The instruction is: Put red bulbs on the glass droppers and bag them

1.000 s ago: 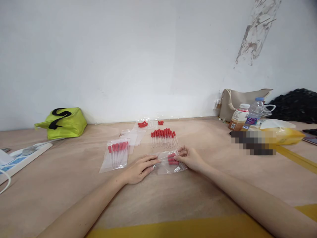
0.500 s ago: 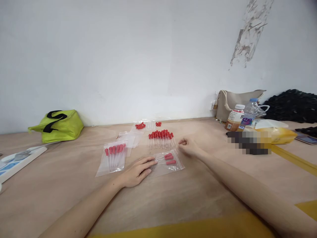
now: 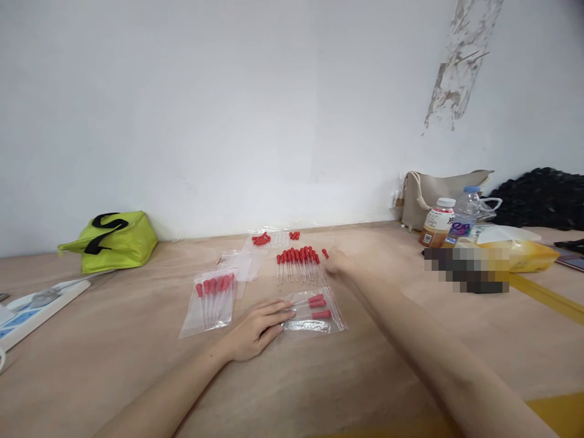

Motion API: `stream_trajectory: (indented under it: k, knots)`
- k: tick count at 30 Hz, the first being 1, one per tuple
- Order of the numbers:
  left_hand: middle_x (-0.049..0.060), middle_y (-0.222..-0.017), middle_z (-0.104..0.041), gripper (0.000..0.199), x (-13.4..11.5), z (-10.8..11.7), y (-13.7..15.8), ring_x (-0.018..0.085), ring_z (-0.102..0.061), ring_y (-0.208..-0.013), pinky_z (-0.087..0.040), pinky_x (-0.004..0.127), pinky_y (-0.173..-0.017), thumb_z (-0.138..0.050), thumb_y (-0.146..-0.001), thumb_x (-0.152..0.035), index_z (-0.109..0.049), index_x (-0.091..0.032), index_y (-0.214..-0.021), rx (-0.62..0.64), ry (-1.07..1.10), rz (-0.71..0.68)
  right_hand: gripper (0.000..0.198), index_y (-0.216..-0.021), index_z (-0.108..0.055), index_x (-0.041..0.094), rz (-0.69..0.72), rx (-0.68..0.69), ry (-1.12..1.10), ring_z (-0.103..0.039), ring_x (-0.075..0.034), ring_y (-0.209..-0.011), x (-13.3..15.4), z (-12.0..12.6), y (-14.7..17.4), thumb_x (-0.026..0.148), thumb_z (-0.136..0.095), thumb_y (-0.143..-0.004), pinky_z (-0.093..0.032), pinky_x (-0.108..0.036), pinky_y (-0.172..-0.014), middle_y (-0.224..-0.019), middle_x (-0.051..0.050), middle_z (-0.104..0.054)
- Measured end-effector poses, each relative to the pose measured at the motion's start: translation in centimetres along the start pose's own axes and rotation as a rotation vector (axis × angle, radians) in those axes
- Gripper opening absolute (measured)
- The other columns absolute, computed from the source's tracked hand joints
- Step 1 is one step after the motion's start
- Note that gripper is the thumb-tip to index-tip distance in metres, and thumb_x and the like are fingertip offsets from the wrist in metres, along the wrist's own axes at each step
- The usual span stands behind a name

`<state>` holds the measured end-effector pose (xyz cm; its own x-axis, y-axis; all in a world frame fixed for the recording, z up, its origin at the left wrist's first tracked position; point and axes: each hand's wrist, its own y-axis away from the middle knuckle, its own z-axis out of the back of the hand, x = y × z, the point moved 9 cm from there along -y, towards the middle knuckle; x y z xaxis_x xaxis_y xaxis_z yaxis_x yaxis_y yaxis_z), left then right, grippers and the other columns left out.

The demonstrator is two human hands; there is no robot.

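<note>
My left hand (image 3: 259,328) lies flat, fingers stretched out, its fingertips pressing on the left end of a clear zip bag (image 3: 305,326). Inside that bag are three droppers with red bulbs (image 3: 322,314). Beyond it lies a row of glass droppers with red bulbs (image 3: 298,255), side by side on the table. At the right end of this row, my right hand (image 3: 336,263) is closed at a single dropper (image 3: 325,253), whose red bulb shows past the fingertips. The fingertips are blurred and partly hidden. Left of my left hand, another bag (image 3: 189,326) holds several red-bulbed droppers.
Behind lie flat clear bags (image 3: 244,267), loose red bulbs (image 3: 261,239) and glass tubes (image 3: 280,238) near the wall. A yellow-green bag (image 3: 123,246) and a power strip (image 3: 50,310) are left. Bottles (image 3: 438,222), a beige bag (image 3: 413,207) and a yellow packet (image 3: 524,258) stand right.
My right hand has moved slightly left and up, and a red bulb now shows at its fingertips, apart from the row. My left hand stays on the bag. The view has shifted a little.
</note>
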<state>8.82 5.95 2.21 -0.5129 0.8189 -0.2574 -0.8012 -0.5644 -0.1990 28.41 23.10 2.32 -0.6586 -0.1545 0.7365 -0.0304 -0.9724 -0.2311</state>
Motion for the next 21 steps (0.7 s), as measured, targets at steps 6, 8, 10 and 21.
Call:
stream_trajectory:
  k: [6, 8, 10, 21]
  knots:
    - [0.0, -0.14, -0.028, 0.039, 0.7, -0.3, 0.2, 0.02, -0.03, -0.125, -0.027, 0.039, -0.103, -0.033, -0.091, -0.026, -0.035, -0.029, -0.13, 0.027, -0.016, 0.048, 0.061, -0.125, -0.017, 0.013, -0.111, -0.07, -0.289, -0.051, -0.012, -0.045, -2.3, 3.5, 5.3, 0.012, -0.042, -0.069, -0.043, -0.023, -0.046, -0.056, 0.006, -0.048]
    - [0.0, -0.14, -0.028, 0.039, 0.8, -0.3, 0.2, 0.02, -0.03, -0.125, -0.028, 0.038, -0.102, -0.033, -0.091, -0.027, -0.034, -0.029, -0.13, 0.026, -0.014, 0.052, 0.06, -0.122, -0.017, 0.017, -0.16, -0.116, -0.557, -0.048, -0.01, -0.041, -3.2, 3.7, 7.3, 0.013, -0.043, -0.068, -0.043, -0.021, -0.041, -0.053, 0.009, -0.044]
    - [0.0, -0.139, -0.028, 0.04, 0.9, -0.4, 0.2, 0.02, -0.03, -0.124, -0.029, 0.038, -0.101, -0.033, -0.091, -0.027, -0.034, -0.03, -0.13, 0.022, -0.015, 0.055, 0.056, -0.116, -0.023, 0.02, -0.192, -0.151, -0.738, -0.048, -0.009, -0.041, -3.9, 3.5, 8.7, 0.015, -0.048, -0.066, -0.043, -0.02, -0.04, -0.054, 0.01, -0.044]
    - [0.002, -0.137, -0.031, 0.04, 1.2, -0.6, 0.3, 0.02, -0.031, -0.124, -0.028, 0.037, -0.102, -0.033, -0.091, -0.028, -0.032, -0.029, -0.131, 0.034, -0.017, 0.067, 0.048, -0.106, -0.028, 0.023, -0.127, -0.17, -0.869, -0.053, -0.01, -0.049, -3.1, 2.2, 10.6, 0.025, -0.055, -0.066, -0.049, -0.024, -0.046, -0.061, 0.008, -0.049]
